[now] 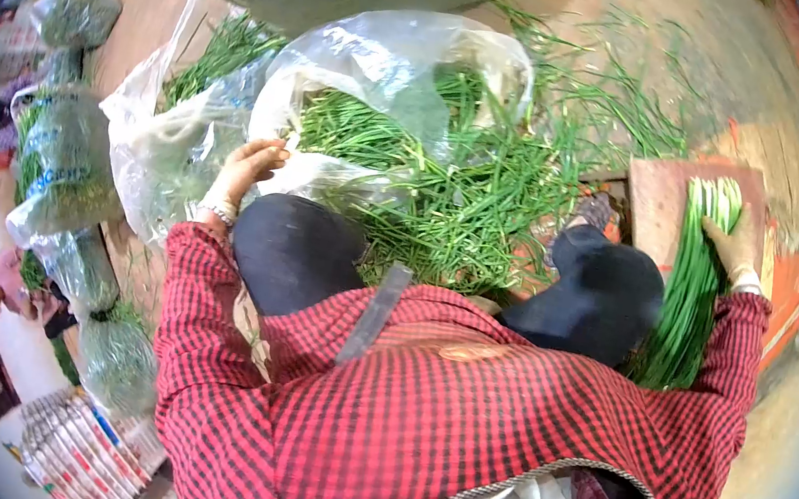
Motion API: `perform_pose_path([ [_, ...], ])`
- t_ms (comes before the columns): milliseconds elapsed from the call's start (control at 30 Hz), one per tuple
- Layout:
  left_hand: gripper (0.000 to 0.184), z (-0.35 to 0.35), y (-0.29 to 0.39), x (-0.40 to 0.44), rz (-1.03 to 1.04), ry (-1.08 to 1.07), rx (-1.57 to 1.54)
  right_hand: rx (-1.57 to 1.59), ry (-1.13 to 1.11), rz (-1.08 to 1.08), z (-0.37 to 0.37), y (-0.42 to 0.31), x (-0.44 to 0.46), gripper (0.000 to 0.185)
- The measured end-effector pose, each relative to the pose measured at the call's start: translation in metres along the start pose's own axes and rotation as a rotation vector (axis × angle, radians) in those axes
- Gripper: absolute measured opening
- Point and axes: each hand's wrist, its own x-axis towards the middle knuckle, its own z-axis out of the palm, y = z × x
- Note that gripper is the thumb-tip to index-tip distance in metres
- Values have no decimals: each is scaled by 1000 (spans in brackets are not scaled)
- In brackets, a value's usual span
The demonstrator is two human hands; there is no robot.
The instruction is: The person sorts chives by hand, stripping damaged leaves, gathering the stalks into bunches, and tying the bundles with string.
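Right hand (729,246) holds green bundle (687,308) on board (654,212); left hand (245,172) beside clear bag (350,53), fingers (267,150) narrowly parted; blue lettering (63,177) illegible.

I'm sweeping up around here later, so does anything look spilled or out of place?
Yes: loose green stalks lie scattered on the ground between the open plastic bag and the board, and beyond. They look spilled, pointing every way, unlike the neat bundle held by the right hand.

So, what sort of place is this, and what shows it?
Probably a vegetable market or packing area: loose chive-like greens, a neat bundle at the right hand, and greens-filled plastic bags.
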Motion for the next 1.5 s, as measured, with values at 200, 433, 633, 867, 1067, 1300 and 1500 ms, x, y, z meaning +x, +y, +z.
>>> perform_pose_path([
  [200, 42, 23, -48, 55, 227, -167, 22, 542, -503, -391, 16, -273, 6, 35],
  [433, 55, 7, -43, 117, -6, 273, 669, 296, -187, -1172, 211, -521, 17, 53],
  [633, 47, -44, -126, 135, 5, 621, -36, 135, -761, -602, 190, -626, 114, 54],
  [867, 42, -16, -126, 153, -175, 169, 51, 50, -925, -903, 234, -672, 62, 75],
  [1067, 42, -6, -191, 184, 27, 295, 320, 30, -1170, -915, 286, -681, 51, 81],
  [1300, 30, 4, -110, 160, -7, 277, -260, 165, -775, -1074, 264, -684, 31, 74],
  [1500, 39, 6, -74, 137, 123, 169, -8, 8, -942, -1110, 222, -690, 39, 57],
])
